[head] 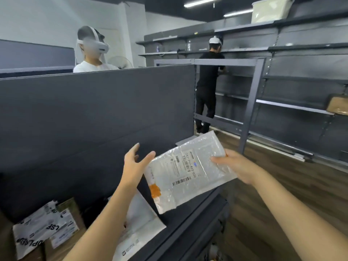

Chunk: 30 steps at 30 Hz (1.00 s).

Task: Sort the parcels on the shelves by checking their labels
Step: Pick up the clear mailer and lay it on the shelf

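**Q:** Location of the flat, clear bubble-wrap parcel with a white label (188, 172)?

**A:** Held in the air, label face up, above the dark grey metal shelf (190, 221) and a white plastic mailer (145, 221) lying on it.

**Q:** Right hand (239, 166) status?

**A:** Clamped on the parcel's right edge, thumb on top.

**Q:** Left hand (135, 162) status?

**A:** Fingers spread, holding nothing. The thumb tip is at the parcel's left corner; contact cannot be determined.

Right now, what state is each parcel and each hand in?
Bubble-wrap parcel: held up, tilted, label facing the camera.
Right hand: grips the parcel's right end.
Left hand: open, fingers spread, beside the parcel's left corner.
White mailer: lying below the left forearm.
Brown parcel: resting on a shelf, far right.
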Motion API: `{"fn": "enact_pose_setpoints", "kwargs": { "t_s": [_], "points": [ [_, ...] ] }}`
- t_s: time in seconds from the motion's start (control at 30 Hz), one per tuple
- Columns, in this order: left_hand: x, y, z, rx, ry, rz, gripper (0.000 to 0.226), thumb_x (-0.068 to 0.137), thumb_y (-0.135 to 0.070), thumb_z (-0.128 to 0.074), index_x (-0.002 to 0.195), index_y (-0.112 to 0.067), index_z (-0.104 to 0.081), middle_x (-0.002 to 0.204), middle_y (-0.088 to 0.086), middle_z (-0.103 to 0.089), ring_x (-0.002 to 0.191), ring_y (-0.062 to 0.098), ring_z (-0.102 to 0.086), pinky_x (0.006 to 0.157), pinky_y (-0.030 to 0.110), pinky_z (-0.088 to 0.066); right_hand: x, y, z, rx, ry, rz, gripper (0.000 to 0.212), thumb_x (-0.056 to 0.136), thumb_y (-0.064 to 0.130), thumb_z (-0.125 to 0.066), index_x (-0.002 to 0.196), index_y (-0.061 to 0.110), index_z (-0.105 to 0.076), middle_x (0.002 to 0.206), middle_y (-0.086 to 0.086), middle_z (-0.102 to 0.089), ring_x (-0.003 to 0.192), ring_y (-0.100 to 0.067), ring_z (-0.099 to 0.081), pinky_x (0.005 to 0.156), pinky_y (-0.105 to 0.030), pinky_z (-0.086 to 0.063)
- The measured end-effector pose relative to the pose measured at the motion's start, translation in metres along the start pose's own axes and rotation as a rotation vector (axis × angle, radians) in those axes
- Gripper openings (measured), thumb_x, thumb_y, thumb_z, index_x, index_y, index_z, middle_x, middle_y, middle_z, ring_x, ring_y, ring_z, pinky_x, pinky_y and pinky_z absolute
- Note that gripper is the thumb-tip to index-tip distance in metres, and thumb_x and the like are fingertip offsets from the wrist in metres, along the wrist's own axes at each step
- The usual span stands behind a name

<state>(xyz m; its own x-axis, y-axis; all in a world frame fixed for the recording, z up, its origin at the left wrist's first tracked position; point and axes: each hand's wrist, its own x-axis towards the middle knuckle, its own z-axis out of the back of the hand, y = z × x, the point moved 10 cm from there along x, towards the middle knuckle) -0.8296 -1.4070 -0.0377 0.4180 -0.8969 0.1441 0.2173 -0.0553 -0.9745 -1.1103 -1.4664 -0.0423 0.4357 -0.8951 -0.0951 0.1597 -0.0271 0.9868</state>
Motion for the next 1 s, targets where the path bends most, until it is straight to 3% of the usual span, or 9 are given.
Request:
{"fn": "enact_pose_setpoints", "kwargs": {
  "t_s": [0.07, 0.1, 0.17, 0.3, 0.4, 0.47, 0.57, 0.73, 1.0],
  "points": [
    [-0.003, -0.013, -0.022, 0.254, 0.278, -0.095, 0.036, 0.088, -0.037, -0.063, 0.123, -0.028, -0.059, 0.121, -0.015, -0.058, 0.113, 0.004, -0.054, 0.090, 0.019, -0.042, -0.001, 0.005, -0.018, -0.098, 0.084, -0.017, 0.026, 0.089, 0.022, -0.063, 0.115, 0.019, -0.063, 0.112, 0.000, -0.071, 0.104, -0.020, -0.068, 0.093, -0.035, -0.051],
    [-0.010, -0.015, -0.032, 0.351, 0.399, -0.100, 0.021, 0.089, -0.038, -0.061, 0.106, -0.027, -0.066, 0.100, -0.016, -0.064, 0.092, 0.000, -0.059, 0.076, 0.013, -0.043, 0.000, 0.007, -0.028, -0.145, 0.115, -0.028, 0.026, 0.089, 0.023, -0.064, 0.114, 0.018, -0.063, 0.111, 0.001, -0.071, 0.102, -0.018, -0.068, 0.090, -0.032, -0.052],
    [-0.023, -0.007, -0.044, 0.445, 0.555, -0.101, 0.031, 0.091, -0.040, -0.057, 0.078, -0.013, -0.059, 0.072, -0.006, -0.054, 0.059, 0.006, -0.048, 0.056, 0.015, -0.036, 0.000, 0.009, -0.045, -0.249, 0.138, -0.036, 0.020, 0.088, 0.022, -0.065, 0.108, 0.018, -0.065, 0.106, 0.003, -0.072, 0.097, -0.013, -0.069, 0.085, -0.025, -0.052],
    [-0.030, 0.004, -0.028, 0.253, 0.459, -0.059, 0.040, 0.094, -0.035, -0.055, 0.067, -0.010, -0.039, 0.061, 0.001, -0.045, 0.052, 0.014, -0.041, 0.048, 0.022, -0.036, 0.005, 0.024, -0.049, -0.209, -0.073, 0.078, 0.010, 0.084, 0.024, -0.070, 0.091, 0.028, -0.064, 0.093, 0.008, -0.067, 0.086, -0.008, -0.064, 0.075, -0.019, -0.049],
    [-0.024, 0.015, 0.002, -0.059, 0.262, 0.056, 0.032, 0.096, -0.031, -0.053, 0.089, -0.001, -0.062, 0.085, 0.010, -0.073, 0.077, 0.028, -0.071, 0.071, 0.044, -0.059, 0.007, 0.013, -0.044, 0.090, -0.178, 0.047, 0.032, 0.085, 0.025, -0.069, 0.115, 0.025, -0.058, 0.110, -0.002, -0.067, 0.093, -0.017, -0.069, 0.079, -0.030, -0.055],
    [-0.021, 0.020, 0.014, -0.219, 0.177, 0.115, 0.026, 0.096, -0.029, -0.052, 0.098, -0.008, -0.067, 0.097, 0.010, -0.074, 0.090, 0.030, -0.071, 0.082, 0.052, -0.057, 0.006, -0.003, -0.072, 0.090, -0.018, -0.034, 0.036, 0.088, 0.022, -0.066, 0.121, 0.025, -0.054, 0.111, -0.001, -0.068, 0.094, -0.015, -0.070, 0.080, -0.029, -0.056],
    [-0.016, 0.022, 0.021, -0.385, 0.097, 0.152, 0.023, 0.096, -0.028, -0.053, 0.099, -0.011, -0.067, 0.104, 0.011, -0.073, 0.097, 0.031, -0.069, 0.088, 0.055, -0.053, 0.003, -0.018, -0.123, 0.064, 0.160, -0.052, 0.019, 0.093, 0.017, -0.057, 0.111, 0.021, -0.062, 0.108, -0.001, -0.072, 0.096, -0.017, -0.070, 0.081, -0.030, -0.056],
    [-0.012, 0.026, 0.029, -0.396, 0.098, 0.131, 0.022, 0.096, -0.031, -0.052, 0.100, -0.017, -0.068, 0.109, 0.009, -0.072, 0.102, 0.029, -0.068, 0.092, 0.054, -0.051, 0.016, -0.019, -0.131, 0.132, 0.005, 0.020, 0.017, 0.093, 0.010, -0.056, 0.106, 0.014, -0.066, 0.102, -0.004, -0.074, 0.093, -0.021, -0.070, 0.082, -0.039, -0.057],
    [-0.016, 0.035, 0.052, -0.242, 0.173, 0.168, 0.021, 0.099, -0.013, -0.047, 0.112, -0.010, -0.064, 0.108, 0.006, -0.072, 0.095, 0.021, -0.071, 0.081, 0.035, -0.058, 0.034, -0.009, -0.131, 0.129, -0.074, 0.055, 0.017, 0.092, 0.013, -0.058, 0.107, 0.010, -0.066, 0.106, -0.011, -0.070, 0.094, -0.026, -0.067, 0.084, -0.043, -0.055]
  ]
}}
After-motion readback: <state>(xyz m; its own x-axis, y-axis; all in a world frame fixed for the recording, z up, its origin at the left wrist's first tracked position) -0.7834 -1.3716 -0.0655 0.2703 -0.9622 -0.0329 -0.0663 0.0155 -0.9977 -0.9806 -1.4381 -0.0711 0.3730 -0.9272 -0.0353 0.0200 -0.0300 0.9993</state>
